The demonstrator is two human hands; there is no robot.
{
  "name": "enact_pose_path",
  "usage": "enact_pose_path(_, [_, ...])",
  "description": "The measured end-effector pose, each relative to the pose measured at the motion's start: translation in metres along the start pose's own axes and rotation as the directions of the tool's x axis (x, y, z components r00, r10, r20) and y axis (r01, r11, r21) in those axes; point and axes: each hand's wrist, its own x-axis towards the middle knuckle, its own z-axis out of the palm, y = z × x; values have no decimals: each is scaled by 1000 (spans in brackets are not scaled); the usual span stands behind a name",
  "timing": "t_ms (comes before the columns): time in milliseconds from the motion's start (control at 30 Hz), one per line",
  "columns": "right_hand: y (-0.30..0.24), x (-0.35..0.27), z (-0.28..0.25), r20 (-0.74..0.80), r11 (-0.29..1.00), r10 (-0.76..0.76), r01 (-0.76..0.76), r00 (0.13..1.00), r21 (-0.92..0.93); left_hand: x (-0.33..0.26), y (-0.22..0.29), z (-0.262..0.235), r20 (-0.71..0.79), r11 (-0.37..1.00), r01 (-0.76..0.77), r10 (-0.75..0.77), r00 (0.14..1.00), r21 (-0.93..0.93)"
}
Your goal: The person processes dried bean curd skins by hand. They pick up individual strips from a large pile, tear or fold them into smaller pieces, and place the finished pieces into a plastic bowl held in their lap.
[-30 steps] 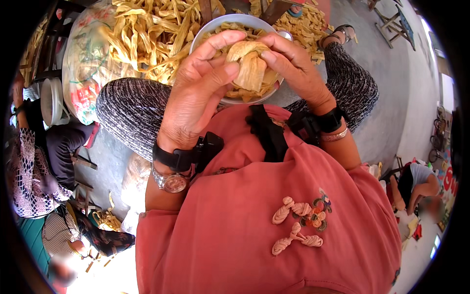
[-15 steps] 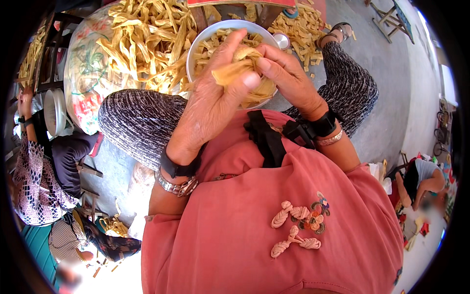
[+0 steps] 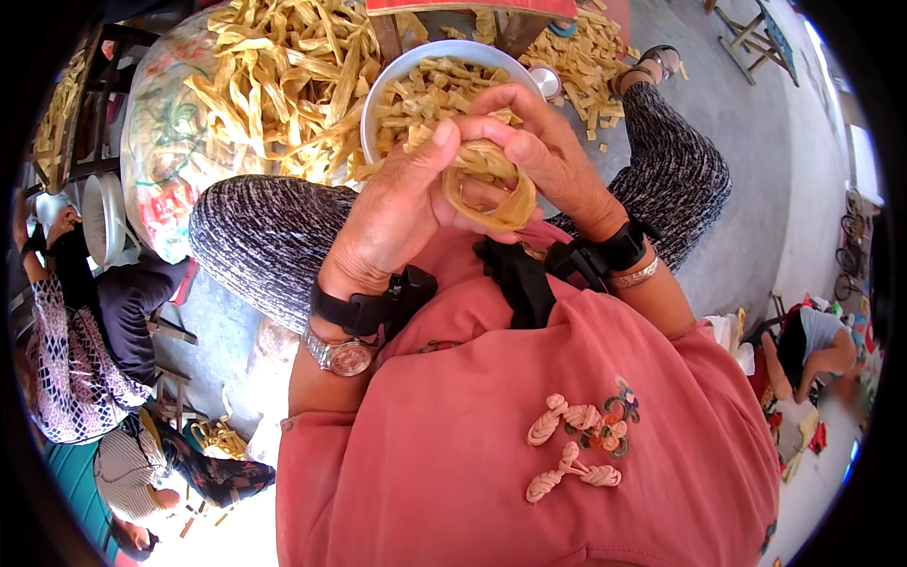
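Observation:
A pale yellow, pliable strip point(image 3: 515, 210) is bent into a loop between my two hands. My left hand point(image 3: 392, 208) is closed around one side of it, thumb raised along the strip. From the right, my right hand point(image 3: 557, 161) pinches the upper part with thumb and fingers. The strip's exact kind does not show; it looks like a flat, dried plant or bean-curd sheet. Just beyond my hands stands a white basin point(image 3: 370, 118) holding many short yellow folded pieces point(image 3: 435, 90). My hands cover its near side.
Long yellow strips point(image 3: 293, 76) heap up on a plastic sheet point(image 3: 156, 123) at left. Short pieces point(image 3: 576, 66) lie right of a red stool point(image 3: 472, 8). A small round lid point(image 3: 545, 81) is by the basin. Other people point(image 3: 85, 350) sit at left and far right.
Both hands have come nearer to me and turned. The strip, bunched between the fingers before, now shows as an open loop. More of the basin's contents shows.

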Motion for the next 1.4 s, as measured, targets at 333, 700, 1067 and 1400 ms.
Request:
enact_pose_path(333, [7,-17,-31,-175,991,124,-129,977,-21,-7,11,-22,-31,975,-132,129,991,-181])
enact_pose_path(700, [-24,-9,-17,82,899,419,-401,904,-174,0,12,-16,-222,978,-186,203,954,96])
enact_pose_path(1067, [-44,-12,-14,166,938,303,-262,938,-228,-4,13,-7,-269,961,-268,242,932,-63])
enact_pose_path(1400, [-40,-9,-20,130,944,269,-233,954,-235,9,16,10,-343,930,-61,194,919,362])
